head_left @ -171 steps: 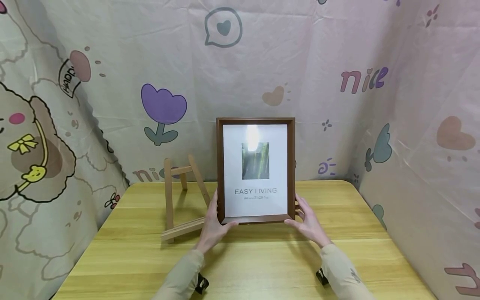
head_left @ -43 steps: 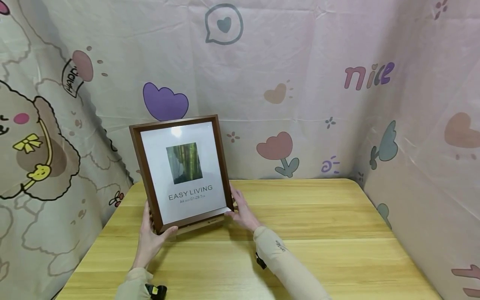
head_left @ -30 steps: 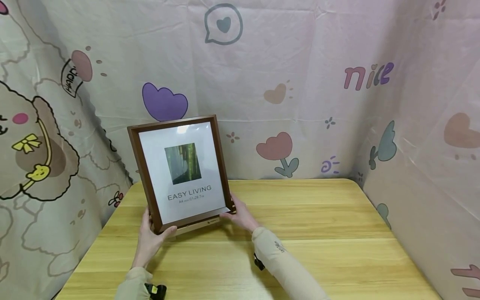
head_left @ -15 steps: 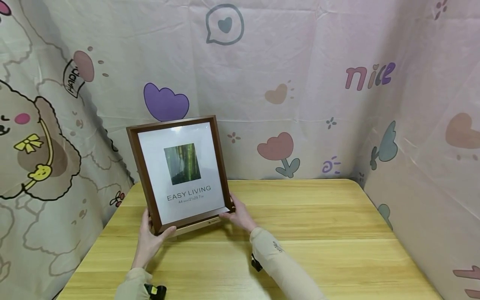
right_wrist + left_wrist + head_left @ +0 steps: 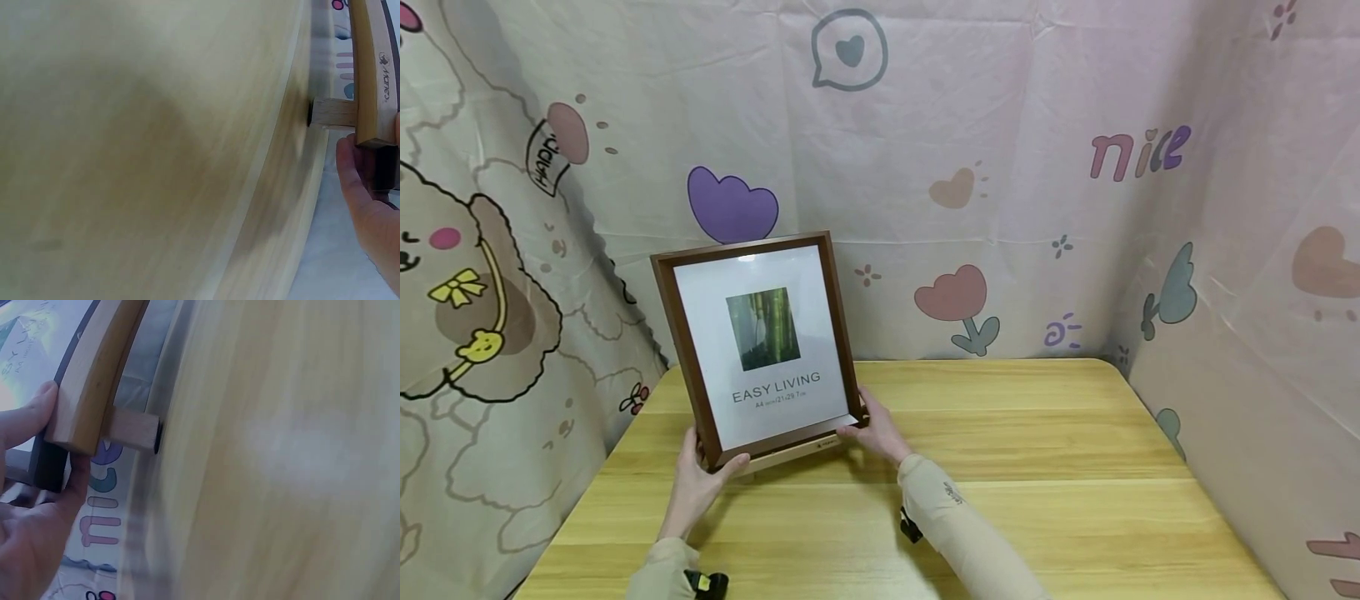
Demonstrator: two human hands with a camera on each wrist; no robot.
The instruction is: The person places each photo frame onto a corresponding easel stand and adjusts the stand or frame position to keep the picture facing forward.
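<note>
A brown picture frame, with a small forest picture and "EASY LIVING" lettering behind its clear front, stands slightly tilted at the table's left. It sits on the ledge of a small wooden easel, whose upper part is hidden behind it. My left hand grips the lower left corner, thumb in front and fingers at the side and behind. At the lower right corner my right hand holds on likewise, thumb in front. In the wrist views, the easel's feet stick out below the ledge and reach the table.
The wood-grain table extends to the right of the frame and in front of it. A printed cloth hangs behind the table and along both sides. Black straps sit at both wrists.
Earlier, both hands held the frame at the table's middle, right of the bare easel. It has since moved left onto the ledge. Over the last second it shifts only slightly left.
</note>
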